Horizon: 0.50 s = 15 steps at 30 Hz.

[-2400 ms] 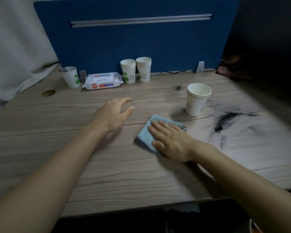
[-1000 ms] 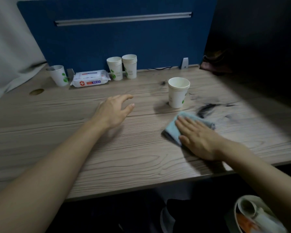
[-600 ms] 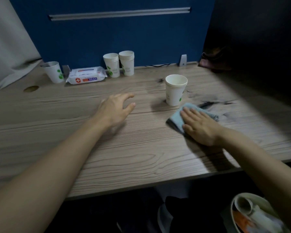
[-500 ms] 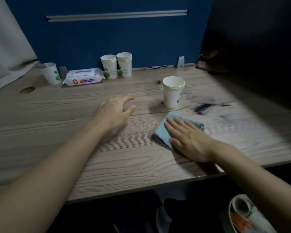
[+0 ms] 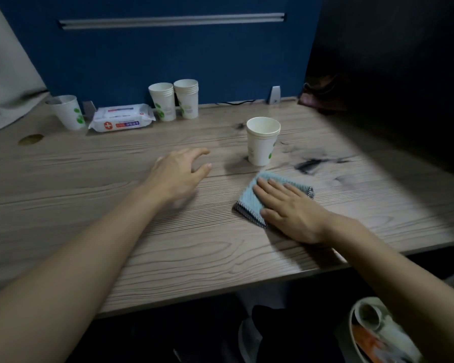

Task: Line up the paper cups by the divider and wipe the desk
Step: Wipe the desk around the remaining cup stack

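Note:
A white paper cup stack point(image 5: 262, 140) stands alone mid-desk, apart from the blue divider point(image 5: 168, 56). Two more cup stacks point(image 5: 163, 101) point(image 5: 187, 98) stand side by side against the divider, and a single cup point(image 5: 66, 111) sits at the far left. My right hand point(image 5: 290, 209) lies flat on a folded light-blue cloth point(image 5: 252, 199), pressing it to the wooden desk point(image 5: 89, 205) just in front of the lone cup. My left hand point(image 5: 180, 172) rests on the desk with fingers spread, holding nothing. Black smudges point(image 5: 309, 163) mark the wood right of the cup.
A pack of wet wipes point(image 5: 121, 120) lies by the divider between the left cup and the two stacks. A round cable hole point(image 5: 30, 139) is at the left. A bin with rubbish point(image 5: 378, 334) sits below the desk's front edge at right.
My right hand has slid the cloth back and forth, right toward the smudges and then back left in front of the cup. My left hand has stayed put.

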{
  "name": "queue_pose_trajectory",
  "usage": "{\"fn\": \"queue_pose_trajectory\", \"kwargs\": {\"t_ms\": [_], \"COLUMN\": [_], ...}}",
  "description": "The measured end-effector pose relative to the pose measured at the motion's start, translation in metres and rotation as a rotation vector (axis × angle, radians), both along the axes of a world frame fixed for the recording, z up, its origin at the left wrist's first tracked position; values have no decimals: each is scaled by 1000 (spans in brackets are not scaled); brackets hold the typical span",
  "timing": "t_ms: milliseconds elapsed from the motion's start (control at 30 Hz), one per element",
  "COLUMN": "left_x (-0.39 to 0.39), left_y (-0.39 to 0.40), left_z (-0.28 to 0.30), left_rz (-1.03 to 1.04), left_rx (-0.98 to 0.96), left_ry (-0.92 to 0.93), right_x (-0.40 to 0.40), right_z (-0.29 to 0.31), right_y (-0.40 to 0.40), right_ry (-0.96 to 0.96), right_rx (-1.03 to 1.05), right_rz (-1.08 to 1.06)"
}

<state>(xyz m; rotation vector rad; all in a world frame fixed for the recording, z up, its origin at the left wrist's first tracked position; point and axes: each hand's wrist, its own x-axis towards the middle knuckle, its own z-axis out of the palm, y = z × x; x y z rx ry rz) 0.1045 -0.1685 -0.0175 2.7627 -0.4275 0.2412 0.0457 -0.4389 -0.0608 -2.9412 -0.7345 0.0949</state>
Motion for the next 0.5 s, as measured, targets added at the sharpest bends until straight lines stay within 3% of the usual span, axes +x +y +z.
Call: {"fn": "queue_pose_trajectory", "kwargs": {"t_ms": [267,500], "left_x": [1,1], "left_y": [-2,-18], "left_z": [9,8], "left_rz": [10,-3], "left_rx": [22,31], "left_ry": [-9,-10], "right_x": [26,-6], "right_z": [14,2], "right_y": [-40,-18], "right_ry": [108,64], "right_rx": [-76,12], "right_rz": [-248,-19]}}
